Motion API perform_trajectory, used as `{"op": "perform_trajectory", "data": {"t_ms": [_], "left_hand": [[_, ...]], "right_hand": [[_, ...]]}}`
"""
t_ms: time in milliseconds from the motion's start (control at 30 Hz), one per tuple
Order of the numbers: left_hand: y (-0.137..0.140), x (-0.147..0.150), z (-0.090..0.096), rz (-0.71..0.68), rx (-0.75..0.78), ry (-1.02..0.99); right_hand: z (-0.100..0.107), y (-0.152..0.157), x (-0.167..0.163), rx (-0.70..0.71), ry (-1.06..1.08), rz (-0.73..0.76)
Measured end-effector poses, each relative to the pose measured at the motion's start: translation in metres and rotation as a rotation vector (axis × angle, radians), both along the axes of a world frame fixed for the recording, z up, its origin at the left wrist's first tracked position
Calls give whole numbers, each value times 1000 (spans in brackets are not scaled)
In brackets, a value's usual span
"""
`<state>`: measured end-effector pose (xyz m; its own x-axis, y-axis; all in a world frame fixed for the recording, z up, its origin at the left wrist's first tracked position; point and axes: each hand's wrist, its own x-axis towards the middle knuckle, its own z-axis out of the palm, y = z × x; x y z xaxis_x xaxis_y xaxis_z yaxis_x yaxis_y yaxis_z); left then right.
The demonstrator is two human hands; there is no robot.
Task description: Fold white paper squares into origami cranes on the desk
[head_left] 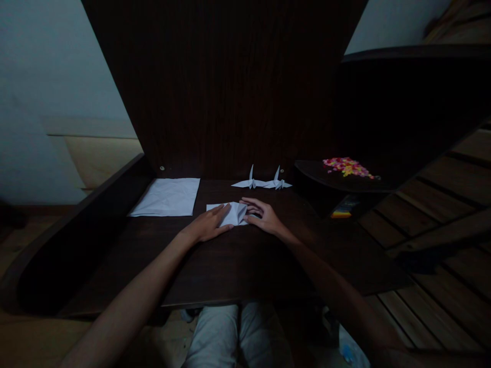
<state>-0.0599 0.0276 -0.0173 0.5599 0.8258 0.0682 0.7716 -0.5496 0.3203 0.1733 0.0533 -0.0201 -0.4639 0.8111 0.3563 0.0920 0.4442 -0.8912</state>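
Observation:
A folded piece of white paper (pixel 232 213) lies on the dark desk in front of me, with a creased flap standing up toward its right side. My left hand (pixel 207 223) rests flat over the paper's left part, fingers stretched out and thumb along the near edge. At the right end, my right hand (pixel 264 217) has curved fingers and thumb on the raised flap and edge of the paper. Just behind stand two white origami cranes (pixel 263 184), side by side. To the left lies a stack of white paper sheets (pixel 169 197).
A raised side panel (pixel 76 240) borders the desk on the left, and a tall dark board (pixel 230 92) rises at the back. On the right, a curved shelf (pixel 310 168) bears a heap of small pink and yellow pieces (pixel 349 167). A yellow-edged object (pixel 341 213) sits beneath it.

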Motion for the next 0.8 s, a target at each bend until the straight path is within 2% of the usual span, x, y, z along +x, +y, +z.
{"op": "perform_trajectory", "data": {"t_ms": [233,500,600,800], "left_hand": [[-2,1,2,63,-38,-118],[1,-6,2,67,-147,-400],[0,-9,5,53,-164,-461],[4,-13,6,31,-166,-508]], "right_hand": [[-5,-2,-3,100,-64,64],[-7,-4,-3,312,-405,132],[-11,-2,-4,332,-472,175],[-14,-1,-4,330,-514,153]]}}
